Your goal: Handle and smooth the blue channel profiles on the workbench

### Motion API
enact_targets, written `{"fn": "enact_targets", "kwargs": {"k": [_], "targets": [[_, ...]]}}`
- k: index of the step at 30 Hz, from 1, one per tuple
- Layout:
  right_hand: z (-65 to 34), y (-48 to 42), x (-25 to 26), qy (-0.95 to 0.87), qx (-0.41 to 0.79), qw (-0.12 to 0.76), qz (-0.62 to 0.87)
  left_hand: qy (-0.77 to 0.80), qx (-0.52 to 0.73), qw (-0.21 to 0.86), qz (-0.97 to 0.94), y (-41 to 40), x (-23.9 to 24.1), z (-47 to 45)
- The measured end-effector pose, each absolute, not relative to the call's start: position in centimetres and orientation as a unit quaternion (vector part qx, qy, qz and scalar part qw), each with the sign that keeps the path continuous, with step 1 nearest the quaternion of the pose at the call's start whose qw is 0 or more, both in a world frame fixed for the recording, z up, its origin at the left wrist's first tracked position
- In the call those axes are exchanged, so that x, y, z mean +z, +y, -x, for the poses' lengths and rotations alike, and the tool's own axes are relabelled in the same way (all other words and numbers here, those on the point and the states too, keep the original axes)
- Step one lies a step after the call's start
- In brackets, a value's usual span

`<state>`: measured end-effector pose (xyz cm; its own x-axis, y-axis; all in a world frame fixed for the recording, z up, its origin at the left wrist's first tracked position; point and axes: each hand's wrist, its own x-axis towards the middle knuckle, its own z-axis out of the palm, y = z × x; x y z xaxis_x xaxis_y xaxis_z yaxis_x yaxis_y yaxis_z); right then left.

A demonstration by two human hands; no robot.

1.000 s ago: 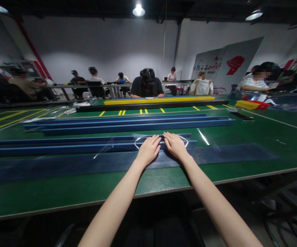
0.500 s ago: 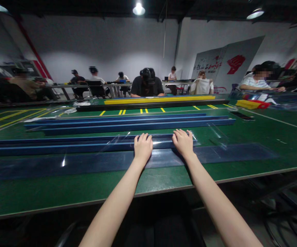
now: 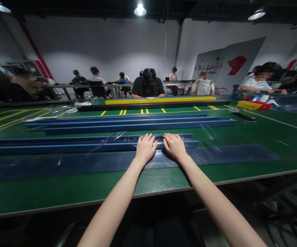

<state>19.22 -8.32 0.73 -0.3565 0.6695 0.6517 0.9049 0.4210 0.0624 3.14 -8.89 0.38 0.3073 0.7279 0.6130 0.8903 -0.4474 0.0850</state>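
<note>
A long blue channel-shaped strip (image 3: 61, 148) lies crosswise on the table in front of me, clear plastic film (image 3: 117, 137) gleaming over part of it. My left hand (image 3: 145, 148) is curled over the strip, fingers close together. Just to its right, my right hand (image 3: 174, 145) curls over the same strip with the fingers bent. Only a narrow gap separates the hands. Both thumbs and the undersides of the fingers are hidden. Beyond the right hand, the strip's right end shows. Nearer to me, under the wrists, a flat, bluish see-through sheet (image 3: 86, 164) is spread along the table.
More blue strips (image 3: 138, 126) lie parallel, farther back on the green table (image 3: 148, 181). Behind them are a black strip (image 3: 148, 105) and a yellow strip (image 3: 161, 100). A phone (image 3: 243, 117) lies at right. A person (image 3: 147, 84) sits opposite; several others sit around.
My right hand has slid left along the strip, closer to my left hand, which has shifted slightly right. The film that stuck out at the strip's right end no longer shows there.
</note>
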Motion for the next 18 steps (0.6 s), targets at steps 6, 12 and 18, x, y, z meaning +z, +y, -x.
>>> {"fn": "enact_targets", "kwargs": {"k": [6,12,18], "targets": [[-19.5,-8.1,0.9,-0.794,-0.163,0.261,0.525,-0.5,-0.291,0.12,0.807,-8.7,0.6,-2.8],[-19.8,-8.0,1.3,-0.797,-0.165,0.246,0.527,-0.495,-0.295,0.112,0.809,-8.8,0.8,-2.8],[-20.9,-7.8,1.3,-0.783,-0.159,0.235,0.554,-0.523,-0.304,0.129,0.786,-8.8,0.8,-2.7]]}}
